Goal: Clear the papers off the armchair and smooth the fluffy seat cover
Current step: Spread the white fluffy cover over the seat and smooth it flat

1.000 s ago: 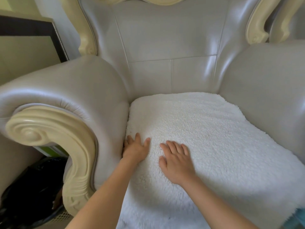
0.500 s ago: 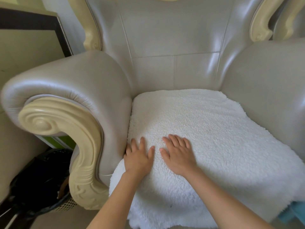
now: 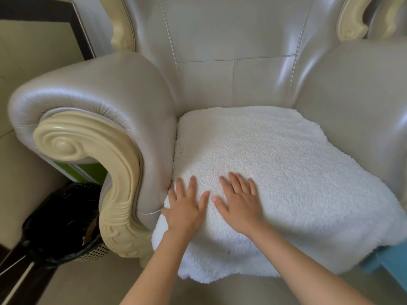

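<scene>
A pearl-grey leather armchair (image 3: 220, 40) with cream carved trim fills the view. A white fluffy seat cover (image 3: 286, 172) lies over its seat and hangs over the front edge. My left hand (image 3: 185, 208) rests flat, palm down, on the cover's front left corner, right beside the left armrest (image 3: 99, 95). My right hand (image 3: 240, 203) lies flat on the cover just to its right, fingers spread. Neither hand holds anything. No papers are visible on the chair.
A bin lined with a black bag (image 3: 61, 221) stands on the floor left of the chair, below the scrolled armrest front (image 3: 88, 150). Something light blue (image 3: 389, 263) shows at the cover's front right corner. A dark-framed panel (image 3: 44, 23) stands at the back left.
Both hands have slid toward the front edge of the seat cover, staying flat on it. My view has pulled back, showing more of the cover's hanging front edge.
</scene>
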Motion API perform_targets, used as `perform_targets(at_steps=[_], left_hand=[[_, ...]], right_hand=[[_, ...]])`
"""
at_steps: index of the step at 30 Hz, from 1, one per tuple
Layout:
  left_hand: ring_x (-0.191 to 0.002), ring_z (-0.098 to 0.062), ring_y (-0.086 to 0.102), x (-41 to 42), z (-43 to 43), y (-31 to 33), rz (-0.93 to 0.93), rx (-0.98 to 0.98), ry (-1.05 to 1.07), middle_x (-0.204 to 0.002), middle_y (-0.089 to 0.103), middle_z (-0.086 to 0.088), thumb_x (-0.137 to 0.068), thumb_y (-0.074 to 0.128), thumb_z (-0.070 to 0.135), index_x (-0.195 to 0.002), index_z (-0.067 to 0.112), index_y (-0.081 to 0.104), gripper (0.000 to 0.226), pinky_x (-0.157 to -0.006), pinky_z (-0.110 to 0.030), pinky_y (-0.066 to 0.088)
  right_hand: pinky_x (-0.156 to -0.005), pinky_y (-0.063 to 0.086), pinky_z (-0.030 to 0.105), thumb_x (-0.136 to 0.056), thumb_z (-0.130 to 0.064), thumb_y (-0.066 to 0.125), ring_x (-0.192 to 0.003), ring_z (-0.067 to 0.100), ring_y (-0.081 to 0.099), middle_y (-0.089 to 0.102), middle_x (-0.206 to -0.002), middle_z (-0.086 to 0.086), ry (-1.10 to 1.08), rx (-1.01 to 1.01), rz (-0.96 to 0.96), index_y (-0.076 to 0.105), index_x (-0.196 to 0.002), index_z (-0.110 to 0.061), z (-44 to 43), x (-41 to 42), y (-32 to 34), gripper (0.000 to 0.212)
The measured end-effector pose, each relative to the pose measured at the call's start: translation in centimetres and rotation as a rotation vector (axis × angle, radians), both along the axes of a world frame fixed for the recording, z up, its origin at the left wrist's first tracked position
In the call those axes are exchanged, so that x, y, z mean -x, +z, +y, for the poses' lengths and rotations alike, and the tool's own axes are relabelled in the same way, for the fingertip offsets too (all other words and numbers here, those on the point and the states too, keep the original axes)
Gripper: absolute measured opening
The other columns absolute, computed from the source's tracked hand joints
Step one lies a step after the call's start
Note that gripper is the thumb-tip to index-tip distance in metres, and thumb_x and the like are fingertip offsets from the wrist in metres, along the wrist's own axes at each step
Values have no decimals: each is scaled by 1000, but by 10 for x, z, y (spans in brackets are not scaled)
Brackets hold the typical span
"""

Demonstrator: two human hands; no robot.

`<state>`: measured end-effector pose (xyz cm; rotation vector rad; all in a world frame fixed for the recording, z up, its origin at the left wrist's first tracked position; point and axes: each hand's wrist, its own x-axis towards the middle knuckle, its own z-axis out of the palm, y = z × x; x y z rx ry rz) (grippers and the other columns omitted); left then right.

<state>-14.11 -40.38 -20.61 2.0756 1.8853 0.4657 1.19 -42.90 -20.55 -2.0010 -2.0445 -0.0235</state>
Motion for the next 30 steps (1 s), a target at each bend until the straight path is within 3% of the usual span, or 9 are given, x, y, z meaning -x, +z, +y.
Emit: perform_targets(at_steps=[5,13,17,20,24,26,30], left_hand=[[-146,-22,-8,9,-25,-7,-53,-6,16,-159,-10,8,-85,21,74,-146,47,-1,70,-108,-59,24],[-144,-25,-19,13,-44,-13,-48,39,-4,-155,-26,7,-59,36,91,-144,46,-17,110,-110,-60,17],[-142,-28,-25,10,-49,-15,34,53,-2,-151,-36,2,-60,55,83,-141,42,-27,123,-109,-64,12],[-142,-29,-25,2,-51,-12,141,15,27,-152,-35,-4,-68,59,74,-143,34,-27,121,-109,-67,8],[-140,-19,-31,-28,-55,-4,143,-91,-121,-152,-35,0,-80,48,64,-146,32,-23,102,-106,-65,-11],[-140,-14,-29,-51,-57,0,92,-118,-215,-155,-27,2,-87,37,57,-149,28,-14,86,-106,-63,-15],[-147,-17,-6,-91,-61,9,-8,-162,-367,-161,1,0,-87,21,45,-149,23,17,66,-109,-62,-9]], right_hand=[[-112,12,48,-94,-63,13,-141,26,33,39,-150,10,-9,-91,-51,40,-144,-17,-29,11,-14,73],[-113,16,48,-76,-63,52,-143,24,25,33,-153,8,78,-133,-74,36,-145,-19,-40,6,-32,83],[-114,15,46,-74,-66,55,-143,25,25,30,-154,9,123,-110,-130,31,-147,-19,-40,1,-33,90],[-116,9,41,-76,-65,53,-145,19,18,25,-157,4,197,-112,-83,29,-148,-24,-43,-9,-27,86],[-116,12,29,-85,-43,47,-142,10,23,36,-151,-3,229,-188,153,44,-140,-23,-47,-27,-11,58],[-114,18,28,-89,-37,42,-136,10,32,47,-143,-2,139,-272,191,53,-132,-20,-45,-37,-10,48],[-106,26,33,-92,-32,37,-125,15,46,59,-130,3,-30,-361,149,64,-119,-17,-37,-66,-12,41]])
